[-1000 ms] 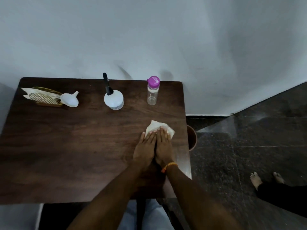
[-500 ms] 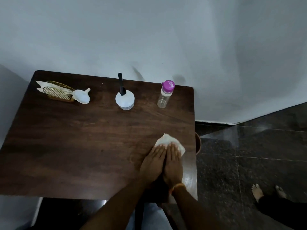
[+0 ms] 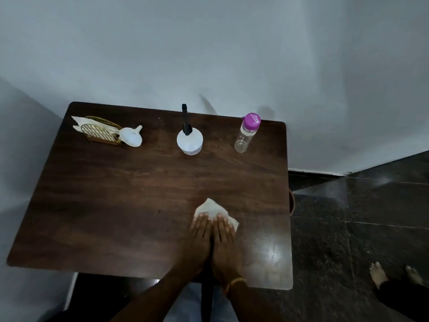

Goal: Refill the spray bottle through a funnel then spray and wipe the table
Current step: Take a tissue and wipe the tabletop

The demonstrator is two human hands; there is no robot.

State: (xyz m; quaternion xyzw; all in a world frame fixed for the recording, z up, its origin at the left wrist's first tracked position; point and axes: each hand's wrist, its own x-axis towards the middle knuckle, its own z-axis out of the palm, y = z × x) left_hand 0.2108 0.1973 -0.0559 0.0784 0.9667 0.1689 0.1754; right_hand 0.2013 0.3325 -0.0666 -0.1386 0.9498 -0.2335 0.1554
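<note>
On the near right part of the dark brown wooden table (image 3: 111, 205), both hands lie side by side, palms down, on a crumpled white paper tissue (image 3: 212, 209); left hand (image 3: 200, 238) and right hand (image 3: 224, 240) have fingers straight and together, pressing flat on the tissue rather than curling round it; the tissue's far edge shows beyond the fingertips; a thin orange-gold bangle (image 3: 234, 282) sits on the right wrist; just right of the hands the table surface shows a wet, glossy patch (image 3: 269, 254); along the far edge stand, from left to right, a gold wire napkin holder with white napkins (image 3: 99, 131), a white plastic funnel (image 3: 131, 137) lying on its side and touching the holder, a round white spray bottle with black trigger head (image 3: 189, 138) standing upright, and a clear plastic bottle with purple cap (image 3: 246, 133), also upright; the two bottles stand well apart; beyond the table's right edge lies dark tiled floor (image 3: 348, 228); another person's bare feet (image 3: 392, 275) show at the lower right
</note>
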